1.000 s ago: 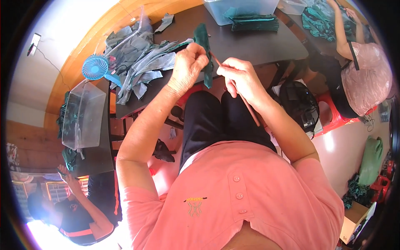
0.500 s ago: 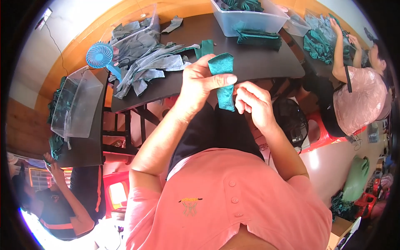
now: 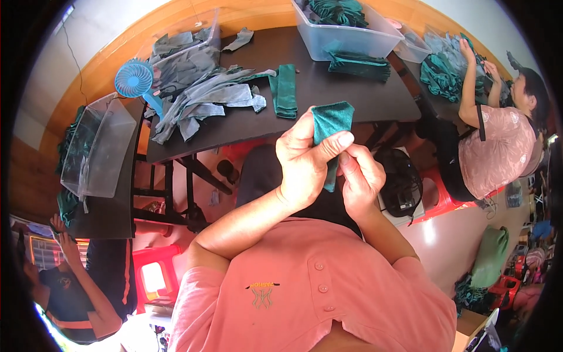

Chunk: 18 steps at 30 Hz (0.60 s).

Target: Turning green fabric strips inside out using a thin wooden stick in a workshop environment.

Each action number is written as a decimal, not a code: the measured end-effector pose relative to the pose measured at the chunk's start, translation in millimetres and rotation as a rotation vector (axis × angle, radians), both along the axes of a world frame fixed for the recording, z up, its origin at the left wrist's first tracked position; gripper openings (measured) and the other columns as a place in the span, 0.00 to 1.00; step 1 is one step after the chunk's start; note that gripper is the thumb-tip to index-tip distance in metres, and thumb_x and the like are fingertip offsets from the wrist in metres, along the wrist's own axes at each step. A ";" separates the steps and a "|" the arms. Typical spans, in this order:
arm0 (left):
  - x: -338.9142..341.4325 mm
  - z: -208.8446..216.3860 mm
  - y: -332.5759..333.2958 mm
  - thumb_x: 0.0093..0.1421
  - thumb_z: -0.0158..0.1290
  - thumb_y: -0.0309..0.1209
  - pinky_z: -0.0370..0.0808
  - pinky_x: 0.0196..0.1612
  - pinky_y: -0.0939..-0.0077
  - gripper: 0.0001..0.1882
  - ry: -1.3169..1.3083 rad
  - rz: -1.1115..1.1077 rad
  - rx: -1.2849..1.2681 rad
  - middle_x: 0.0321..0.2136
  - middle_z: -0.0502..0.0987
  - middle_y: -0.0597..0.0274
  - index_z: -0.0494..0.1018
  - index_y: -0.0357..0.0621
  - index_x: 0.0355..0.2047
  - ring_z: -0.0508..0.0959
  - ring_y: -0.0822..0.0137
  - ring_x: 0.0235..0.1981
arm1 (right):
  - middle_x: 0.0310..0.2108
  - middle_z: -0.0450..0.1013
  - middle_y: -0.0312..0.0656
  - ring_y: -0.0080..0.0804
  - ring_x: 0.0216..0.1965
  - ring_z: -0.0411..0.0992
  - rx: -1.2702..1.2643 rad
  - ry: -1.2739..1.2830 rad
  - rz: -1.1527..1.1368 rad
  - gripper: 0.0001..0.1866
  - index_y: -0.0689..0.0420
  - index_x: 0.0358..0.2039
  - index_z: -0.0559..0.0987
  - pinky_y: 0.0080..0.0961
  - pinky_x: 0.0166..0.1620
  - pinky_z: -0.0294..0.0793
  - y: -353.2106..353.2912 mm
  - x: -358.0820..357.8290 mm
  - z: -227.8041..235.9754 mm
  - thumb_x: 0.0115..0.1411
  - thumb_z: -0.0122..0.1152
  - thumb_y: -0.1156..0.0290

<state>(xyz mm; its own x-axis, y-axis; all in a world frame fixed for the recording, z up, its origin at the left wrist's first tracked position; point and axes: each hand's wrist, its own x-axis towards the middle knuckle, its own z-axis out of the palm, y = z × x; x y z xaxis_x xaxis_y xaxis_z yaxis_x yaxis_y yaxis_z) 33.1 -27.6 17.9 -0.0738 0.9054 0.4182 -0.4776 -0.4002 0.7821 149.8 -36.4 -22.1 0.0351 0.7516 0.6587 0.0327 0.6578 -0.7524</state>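
A dark green strip of velvety fabric (image 3: 332, 120) is held up in front of my body, over my lap. My left hand (image 3: 306, 155) grips it, thumb laid across its front and fingers behind. At its right edge, just below the left thumb tip, my right hand (image 3: 362, 172) pinches the fabric with thumb and forefinger. The strip's lower end hangs down between my hands. On the table beyond lies a flat folded green fabric piece (image 3: 285, 91), beside a heap of grey-green strips (image 3: 202, 97).
The dark table (image 3: 334, 94) also carries a blue fan (image 3: 135, 79) and a plastic bin (image 3: 346, 42) of green fabric, with a green stack (image 3: 359, 66) before it. Another clear bin (image 3: 108, 149) stands left. Co-workers sit right (image 3: 495, 149) and lower left (image 3: 76, 293). A black floor fan (image 3: 402, 182) stands right.
Both hands have come lower and slightly right with the strip. My right fingers have moved in to pinch its edge. The folded green piece on the table now shows fully.
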 end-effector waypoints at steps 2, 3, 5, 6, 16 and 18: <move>-0.1 -2.9 -0.6 0.55 0.61 0.20 0.67 0.35 0.87 0.09 -0.007 -0.012 -0.006 0.29 0.73 0.74 0.75 0.38 0.37 0.68 0.82 0.30 | 0.21 0.69 0.36 0.19 0.20 0.65 0.020 -0.006 0.000 0.06 0.66 0.36 0.76 0.18 0.25 0.63 0.3 -1.5 0.5 0.64 0.54 0.77; -0.8 -5.6 1.2 0.55 0.62 0.20 0.67 0.35 0.87 0.09 -0.006 -0.008 0.033 0.29 0.72 0.73 0.75 0.38 0.36 0.68 0.82 0.30 | 0.21 0.69 0.36 0.20 0.20 0.65 0.043 -0.013 -0.003 0.05 0.67 0.35 0.76 0.18 0.25 0.63 0.0 -1.6 0.7 0.64 0.54 0.77; -2.3 -7.4 1.2 0.55 0.62 0.21 0.67 0.35 0.87 0.09 -0.005 -0.004 0.069 0.29 0.72 0.73 0.75 0.38 0.36 0.68 0.81 0.30 | 0.21 0.69 0.36 0.20 0.20 0.65 0.040 -0.029 0.006 0.05 0.66 0.35 0.76 0.18 0.24 0.63 0.1 -0.3 2.9 0.64 0.54 0.78; -3.2 -6.6 0.6 0.55 0.62 0.21 0.67 0.34 0.86 0.08 -0.020 -0.017 0.065 0.29 0.72 0.73 0.75 0.37 0.35 0.68 0.81 0.29 | 0.21 0.70 0.36 0.20 0.20 0.65 0.041 -0.045 0.017 0.05 0.66 0.35 0.76 0.18 0.24 0.63 0.3 0.4 3.4 0.63 0.54 0.78; -2.9 -15.2 -2.5 0.55 0.62 0.20 0.69 0.33 0.85 0.07 -0.098 -0.042 0.019 0.28 0.74 0.70 0.75 0.38 0.33 0.70 0.80 0.28 | 0.21 0.69 0.36 0.19 0.21 0.65 -0.031 -0.074 0.056 0.07 0.67 0.33 0.75 0.17 0.26 0.63 -1.1 1.4 -1.1 0.64 0.55 0.75; -9.0 -11.4 -2.5 0.55 0.62 0.22 0.69 0.38 0.83 0.08 -0.079 -0.042 0.056 0.34 0.74 0.67 0.76 0.38 0.35 0.71 0.78 0.32 | 0.21 0.69 0.35 0.19 0.21 0.65 0.006 -0.128 0.044 0.07 0.67 0.33 0.75 0.17 0.26 0.63 -2.6 3.9 3.4 0.64 0.55 0.75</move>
<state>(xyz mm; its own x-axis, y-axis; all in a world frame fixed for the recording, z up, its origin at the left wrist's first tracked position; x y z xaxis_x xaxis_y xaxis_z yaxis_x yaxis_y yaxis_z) 24.1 -30.1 6.4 -0.0708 0.8837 0.4626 -0.5544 -0.4204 0.7183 153.8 -38.9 -18.7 -0.0822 0.7466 0.6602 0.0992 0.6653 -0.7400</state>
